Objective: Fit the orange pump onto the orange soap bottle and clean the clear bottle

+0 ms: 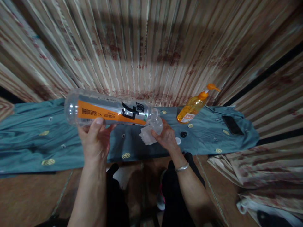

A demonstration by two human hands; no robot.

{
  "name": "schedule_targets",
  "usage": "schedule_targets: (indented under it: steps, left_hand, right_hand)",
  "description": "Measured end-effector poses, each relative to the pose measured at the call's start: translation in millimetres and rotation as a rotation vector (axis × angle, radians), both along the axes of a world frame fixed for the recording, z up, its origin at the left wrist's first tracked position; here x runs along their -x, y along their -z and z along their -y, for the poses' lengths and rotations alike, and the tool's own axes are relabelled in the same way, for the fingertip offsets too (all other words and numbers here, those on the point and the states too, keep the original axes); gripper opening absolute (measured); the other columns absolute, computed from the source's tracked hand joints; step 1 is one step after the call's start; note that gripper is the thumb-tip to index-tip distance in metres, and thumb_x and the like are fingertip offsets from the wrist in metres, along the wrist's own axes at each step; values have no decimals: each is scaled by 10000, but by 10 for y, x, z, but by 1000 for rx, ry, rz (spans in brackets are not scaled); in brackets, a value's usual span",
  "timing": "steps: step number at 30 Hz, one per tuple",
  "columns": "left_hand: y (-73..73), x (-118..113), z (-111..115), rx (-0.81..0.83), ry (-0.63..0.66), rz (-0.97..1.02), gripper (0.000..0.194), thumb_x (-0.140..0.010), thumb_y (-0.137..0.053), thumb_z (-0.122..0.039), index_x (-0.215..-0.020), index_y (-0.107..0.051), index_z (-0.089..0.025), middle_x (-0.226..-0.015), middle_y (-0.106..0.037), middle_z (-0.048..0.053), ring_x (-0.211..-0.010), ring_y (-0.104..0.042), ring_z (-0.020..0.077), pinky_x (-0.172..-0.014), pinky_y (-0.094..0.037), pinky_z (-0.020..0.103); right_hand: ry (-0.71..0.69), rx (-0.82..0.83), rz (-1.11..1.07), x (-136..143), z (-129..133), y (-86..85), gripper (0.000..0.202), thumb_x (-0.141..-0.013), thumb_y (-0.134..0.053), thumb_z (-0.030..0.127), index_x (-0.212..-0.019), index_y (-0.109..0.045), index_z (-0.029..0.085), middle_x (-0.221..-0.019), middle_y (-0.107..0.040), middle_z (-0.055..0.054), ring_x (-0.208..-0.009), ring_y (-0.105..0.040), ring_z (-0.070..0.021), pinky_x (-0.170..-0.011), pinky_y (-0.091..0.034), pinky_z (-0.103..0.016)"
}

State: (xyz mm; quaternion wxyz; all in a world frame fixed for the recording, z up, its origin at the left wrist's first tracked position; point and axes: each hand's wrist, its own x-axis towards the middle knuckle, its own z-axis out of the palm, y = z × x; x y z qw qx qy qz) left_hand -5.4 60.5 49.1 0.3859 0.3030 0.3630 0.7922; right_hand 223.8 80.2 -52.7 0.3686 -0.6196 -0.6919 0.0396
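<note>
A large clear plastic bottle (111,108) with an orange and black label lies nearly level in the air, its neck pointing right. My left hand (94,137) is closed around its underside, thumb across the label. My right hand (167,136) grips a small clear container (156,124) at the large bottle's mouth; whether the two touch, I cannot tell. Just below that container is a crumpled white tissue (148,135), and I cannot make out whether it is held or lying on the cloth.
A teal patterned cloth (125,146) covers the narrow surface before me. An orange pump bottle (192,108) stands at right, with a black cap (183,134), a white disc (178,141) and a dark phone (232,125) nearby. Striped curtains (151,47) hang close behind.
</note>
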Motion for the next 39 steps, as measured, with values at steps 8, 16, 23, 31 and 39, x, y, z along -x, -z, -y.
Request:
schedule_targets:
  steps: [8,16,23,31,39]
  left_hand:
    - [-34,-16,19,-6,37,10,758,-493,-949,-348,-1199,-673,-342,-761,-632,-67,-705,-590,131,-697,-619,342]
    - [-17,-28,17,-11,0,-27,764,-512,-934,-381,-1222,-657,-332,-820,-662,-37,-730,-625,143,-618,-592,290]
    - [-38,-45,32,-42,7,-2,734,-497,-958,-360,-1174,-677,-311,-752,-607,-58,-641,-559,100,-634,-596,289]
    - [-30,-32,46,-17,-12,-34,654,-514,-938,-373,-1120,-701,-299,-711,-587,-60,-716,-638,146,-620,-618,301]
    - [-30,-31,57,-13,-25,-40,724,-508,-937,-384,-1180,-677,-311,-839,-671,-32,-752,-643,166,-669,-603,344]
  right_hand:
    - [-5,23,-10,8,3,-34,582,-832,-724,323,-1349,-522,148,-1185,-743,-191,-1080,-735,-339,-944,-602,-485]
    - [0,38,-5,19,1,-33,545,-827,-720,327,-1312,-551,144,-1124,-751,-173,-1040,-736,-325,-932,-604,-459]
    - [8,31,-6,25,1,-28,567,-817,-732,320,-1323,-539,152,-1138,-756,-174,-1031,-739,-329,-926,-604,-470]
    - [21,41,11,44,5,-35,560,-820,-745,319,-1314,-551,139,-1147,-749,-182,-1046,-735,-322,-944,-600,-452]
    - [-1,-7,22,24,-14,17,590,-832,-697,364,-1329,-532,91,-1146,-751,-202,-1049,-736,-335,-935,-596,-450]
